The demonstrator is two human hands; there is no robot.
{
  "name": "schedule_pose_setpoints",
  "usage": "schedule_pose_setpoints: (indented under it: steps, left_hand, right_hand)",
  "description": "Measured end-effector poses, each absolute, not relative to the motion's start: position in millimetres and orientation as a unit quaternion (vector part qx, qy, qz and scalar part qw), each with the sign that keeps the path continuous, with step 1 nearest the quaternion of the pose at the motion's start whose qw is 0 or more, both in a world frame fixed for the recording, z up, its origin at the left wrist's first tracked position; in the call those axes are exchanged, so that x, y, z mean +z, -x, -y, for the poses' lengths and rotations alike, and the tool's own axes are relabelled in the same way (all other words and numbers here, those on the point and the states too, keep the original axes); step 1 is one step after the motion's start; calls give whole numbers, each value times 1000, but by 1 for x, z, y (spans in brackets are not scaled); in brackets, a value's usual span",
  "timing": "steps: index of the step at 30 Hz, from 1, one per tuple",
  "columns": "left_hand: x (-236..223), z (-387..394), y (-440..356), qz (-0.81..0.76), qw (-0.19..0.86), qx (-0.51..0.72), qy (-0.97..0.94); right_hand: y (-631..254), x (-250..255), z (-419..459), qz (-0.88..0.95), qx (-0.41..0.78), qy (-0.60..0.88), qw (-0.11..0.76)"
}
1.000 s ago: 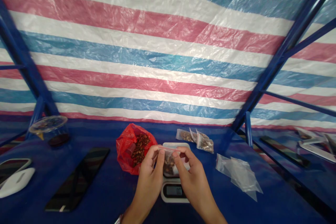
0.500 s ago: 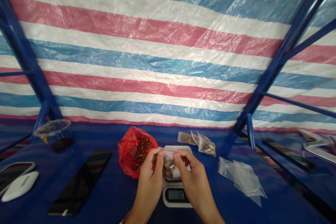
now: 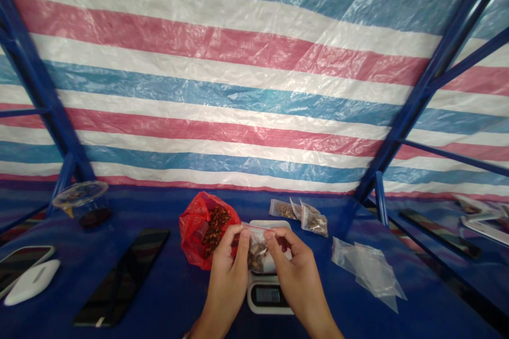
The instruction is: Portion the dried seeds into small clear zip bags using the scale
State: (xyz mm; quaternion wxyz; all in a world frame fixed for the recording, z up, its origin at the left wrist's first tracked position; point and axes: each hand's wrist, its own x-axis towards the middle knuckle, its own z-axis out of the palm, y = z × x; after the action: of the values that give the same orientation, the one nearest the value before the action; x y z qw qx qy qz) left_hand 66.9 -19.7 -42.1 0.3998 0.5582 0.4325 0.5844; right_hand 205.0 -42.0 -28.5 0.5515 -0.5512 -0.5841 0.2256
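Between my hands is a small clear zip bag [image 3: 257,255] with brown dried pieces in its lower part and a red line along its top. My left hand [image 3: 229,265] pinches the top left corner, thumb over the edge. At the top right corner, my right hand [image 3: 292,262] pinches it the same way. Beneath the bag is a white digital scale [image 3: 269,309], its small display facing me and its plate partly hidden by the bag and my fingers. Left of the bag, a red plastic bag [image 3: 193,228] lies open, holding many brown dried pieces [image 3: 217,229].
Several filled zip bags [image 3: 314,219] lie behind the scale. Flat clear zip bags [image 3: 368,267] are at right. To the left are a black phone [image 3: 123,275], a white case [image 3: 32,282], another device [image 3: 24,262] and a clear plastic cup [image 3: 89,209]. Blue metal bars [image 3: 413,95] and a striped tarp [image 3: 238,95] stand behind.
Both hands keep their pinch on the zip bag's top edge over the scale. The whole view has shifted very slightly; nothing else has visibly moved.
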Motion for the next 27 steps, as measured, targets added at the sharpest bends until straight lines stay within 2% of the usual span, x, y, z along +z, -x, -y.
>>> schedule_pose_setpoints:
  steps: [19,27]
  left_hand:
    - [-41,21,-68,-425,375,600,-564]
    - [-37,22,-67,-422,376,594,-572]
  right_hand:
    - [-208,-25,43,598,239,537,545]
    - [-204,-19,45,568,247,540,570]
